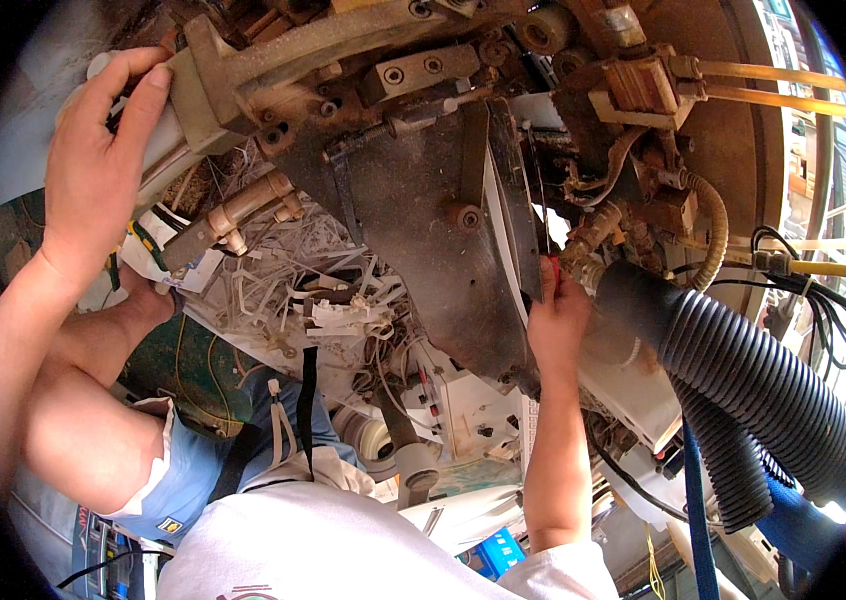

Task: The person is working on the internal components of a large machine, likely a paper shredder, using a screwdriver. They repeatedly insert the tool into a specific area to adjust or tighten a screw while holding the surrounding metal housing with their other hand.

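Along the right edge of the dark metal plate (408,235), the right hand (560,320) has its fingers curled closed around a small red piece (552,263), which shows just above the fist; its long axis seems to run up the plate's edge, away from the wrist, and this hand is clearly the nearer. Just beside it sits the ribbed black hose (763,375). Well apart, at the upper left, the left hand (93,175) is partly bent over the end of a metal block (211,95); whether it grips or only rests, I cannot tell. Pale scraps (333,310) lie left of the plate. Fingers hide most of the red piece, and its tip is hard to make out against glare.
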Action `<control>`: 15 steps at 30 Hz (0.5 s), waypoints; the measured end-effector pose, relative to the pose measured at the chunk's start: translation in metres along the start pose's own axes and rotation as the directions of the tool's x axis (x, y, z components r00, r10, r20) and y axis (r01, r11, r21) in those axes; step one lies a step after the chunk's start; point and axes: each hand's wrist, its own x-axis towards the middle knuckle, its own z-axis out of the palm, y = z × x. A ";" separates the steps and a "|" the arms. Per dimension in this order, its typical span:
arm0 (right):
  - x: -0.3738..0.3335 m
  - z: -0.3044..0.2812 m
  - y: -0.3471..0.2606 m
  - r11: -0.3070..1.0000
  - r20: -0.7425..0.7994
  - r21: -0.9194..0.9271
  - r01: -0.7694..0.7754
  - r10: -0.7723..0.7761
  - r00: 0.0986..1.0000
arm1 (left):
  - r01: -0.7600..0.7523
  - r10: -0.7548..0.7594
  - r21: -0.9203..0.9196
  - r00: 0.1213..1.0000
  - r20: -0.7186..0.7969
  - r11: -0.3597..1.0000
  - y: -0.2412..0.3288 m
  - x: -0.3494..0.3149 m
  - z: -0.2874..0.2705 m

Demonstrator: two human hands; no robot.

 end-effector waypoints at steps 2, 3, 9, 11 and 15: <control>0.000 -0.001 -0.001 1.000 0.025 -0.004 -0.024 0.025 0.999 | -0.010 0.010 -0.010 1.000 -0.012 1.000 -0.001 0.000 0.001; 0.000 -0.002 -0.002 0.999 0.038 -0.007 -0.038 0.039 0.999 | -0.017 0.017 -0.010 1.000 -0.012 1.000 -0.001 0.000 0.001; 0.000 -0.005 -0.009 0.999 0.033 -0.035 -0.026 0.027 0.999 | -0.029 0.029 -0.007 1.000 -0.007 1.000 0.000 0.000 0.001; 0.000 -0.002 -0.003 1.000 0.027 -0.011 -0.019 0.020 0.999 | -0.042 0.042 0.003 0.999 -0.018 0.999 0.000 0.000 0.001; 0.002 -0.006 -0.013 0.988 0.061 -0.072 -0.135 0.139 0.988 | -0.021 0.021 0.020 1.000 -0.018 1.000 0.002 -0.001 0.000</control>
